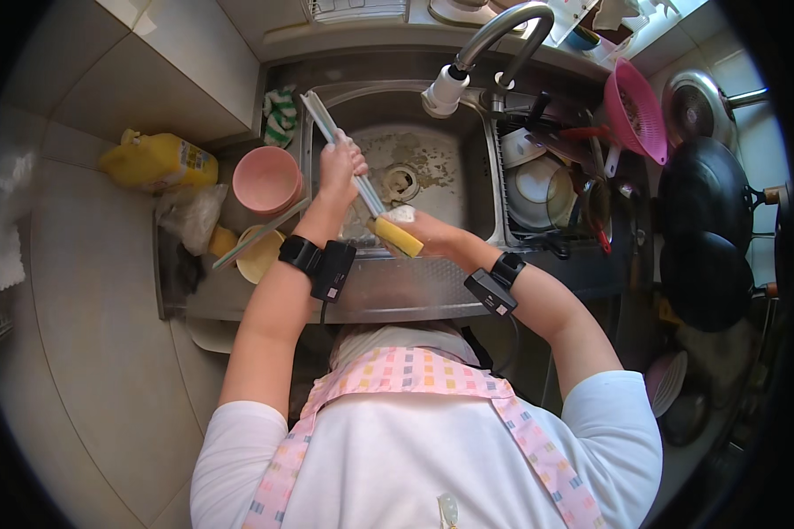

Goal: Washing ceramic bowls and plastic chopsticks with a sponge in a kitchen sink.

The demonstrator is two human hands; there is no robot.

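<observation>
Over the left part of a stainless steel sink (pixel 463 165), my left hand (pixel 343 165) is closed around a long, pale, ridged strip (pixel 322 118), perhaps plastic, which slants from upper left to lower right. At its lower end my right hand (pixel 413 228) holds a yellow sponge (pixel 399 238) against or right beside the strip, with white foam on the back of the hand. A similar strip (pixel 259 234) leans across a pale yellow bowl (pixel 262 256) left of the sink. The sink floor shows water and brownish residue round the drain (pixel 400 183).
A faucet (pixel 444 89) arches over the sink's back right. Pink bowls (pixel 266 180), a yellow jug (pixel 162 162) and a striped cloth (pixel 280 118) lie left. On the right are a loaded dish rack (pixel 501 178), a pink colander (pixel 635 112) and hanging pans (pixel 705 192).
</observation>
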